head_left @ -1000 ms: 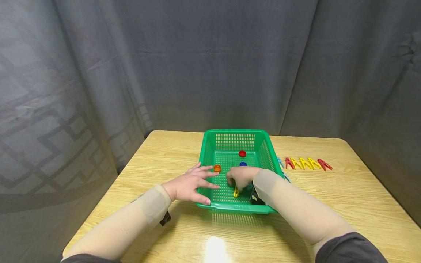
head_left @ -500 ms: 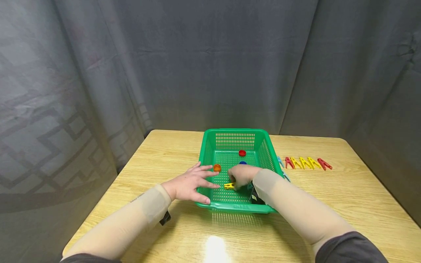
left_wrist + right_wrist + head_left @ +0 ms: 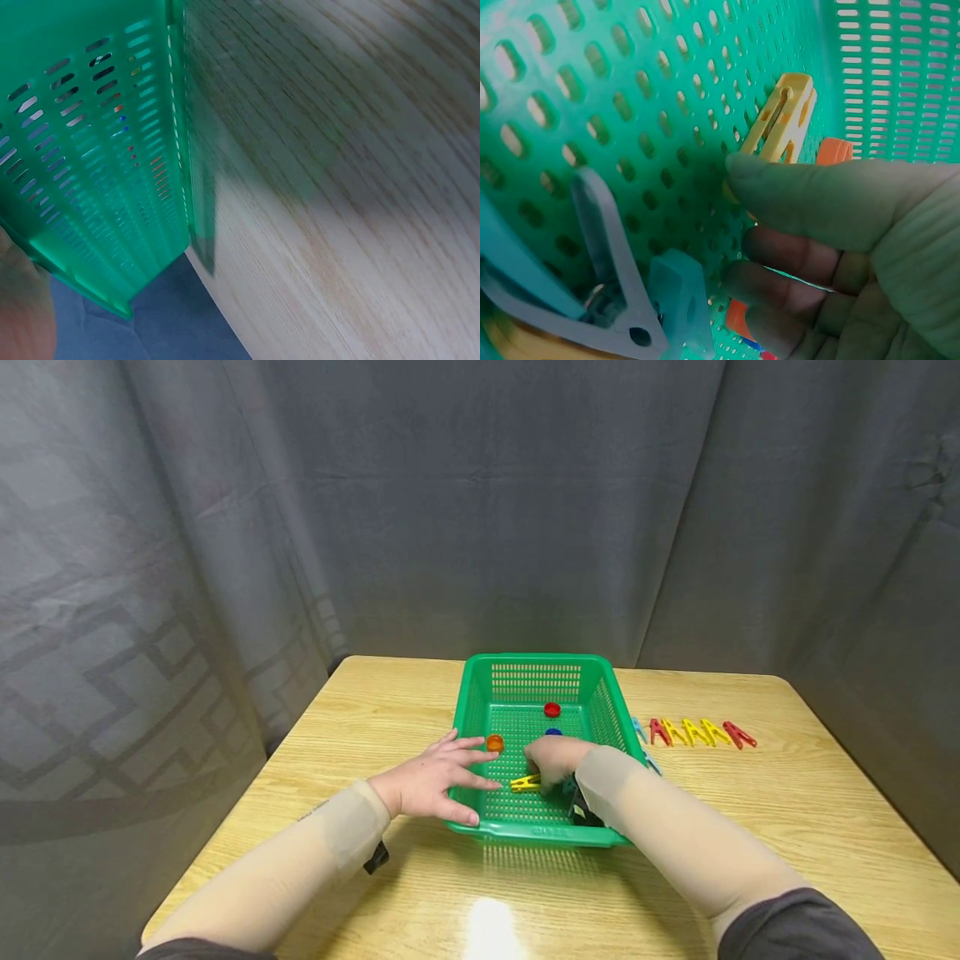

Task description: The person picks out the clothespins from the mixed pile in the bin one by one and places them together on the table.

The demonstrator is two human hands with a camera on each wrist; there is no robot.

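Observation:
A green perforated basket [image 3: 547,833] stands on the table. Inside it, my right hand [image 3: 558,760] pinches a yellow clothespin [image 3: 525,783] near the basket floor. In the right wrist view, the thumb [image 3: 802,191] covers one end of that clothespin, and the index fingertip is hidden. My left hand [image 3: 435,777] rests at the basket's left rim with its fingers spread and straight. Under the right wrist lie a grey clothespin [image 3: 615,262] and a teal clothespin [image 3: 681,296]. An orange cap [image 3: 495,743], a red cap [image 3: 552,710] and a partly hidden blue cap [image 3: 553,732] sit inside too.
Right of the basket, several clothespins lie in a row on the wooden table [image 3: 787,827], among them a red clothespin [image 3: 740,735] and a yellow clothespin [image 3: 693,732]. A light blue clothespin [image 3: 652,764] lies close to the basket's right wall. Grey curtains [image 3: 487,527] hang behind the table.
The yellow clothespin has turned from pointing toward the front to lying sideways, pointing left. My right hand has shifted slightly right since half a second ago. The left hand has kept still.

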